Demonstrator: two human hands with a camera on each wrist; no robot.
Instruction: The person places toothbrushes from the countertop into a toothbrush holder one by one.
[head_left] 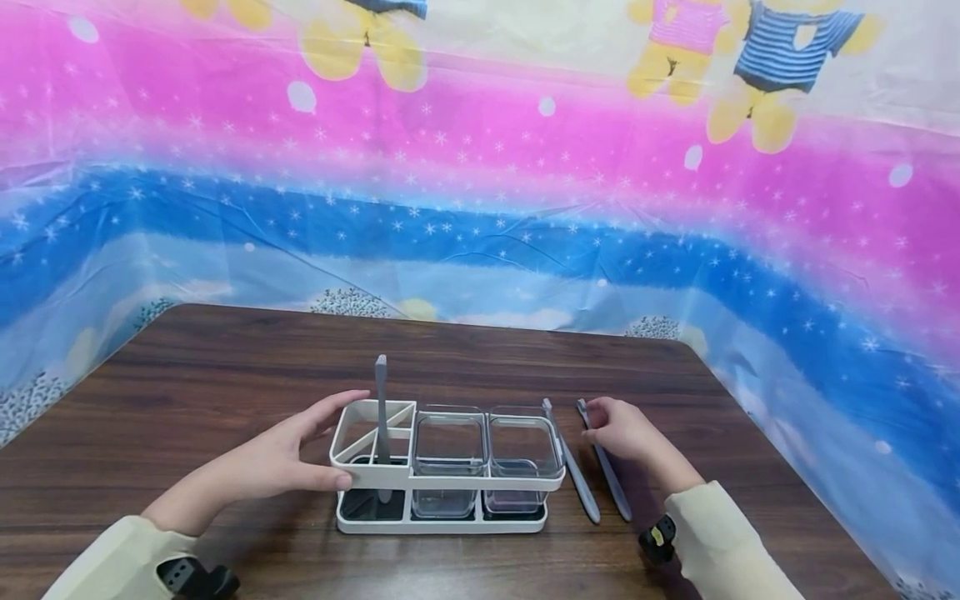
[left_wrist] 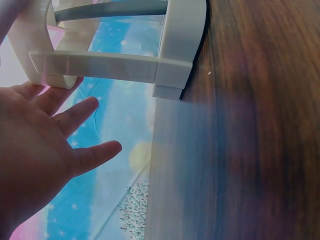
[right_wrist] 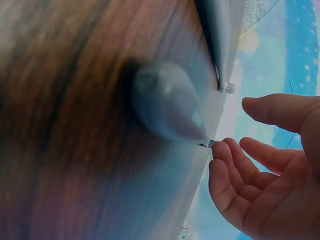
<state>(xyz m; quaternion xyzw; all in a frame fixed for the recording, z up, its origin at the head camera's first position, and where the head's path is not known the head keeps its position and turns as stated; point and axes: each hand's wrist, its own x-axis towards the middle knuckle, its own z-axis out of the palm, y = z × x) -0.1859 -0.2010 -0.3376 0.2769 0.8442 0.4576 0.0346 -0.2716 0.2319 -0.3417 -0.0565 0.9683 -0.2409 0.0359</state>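
From the head view I see my left hand spread against the rack; the right wrist view shows my right hand's fingertips touching the spoon, grip loose.

Bright even light, soft shadows, wrist views blurred — perhaps too close

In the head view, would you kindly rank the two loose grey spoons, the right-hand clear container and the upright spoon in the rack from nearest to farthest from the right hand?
From the right hand:
1. Outer grey spoon, touching its fingers, rightmost on the table.
2. Inner grey spoon, lying between hand and rack.
3. Right-hand clear container, at the rack's right end.
4. Upright spoon, in the rack's left compartment.
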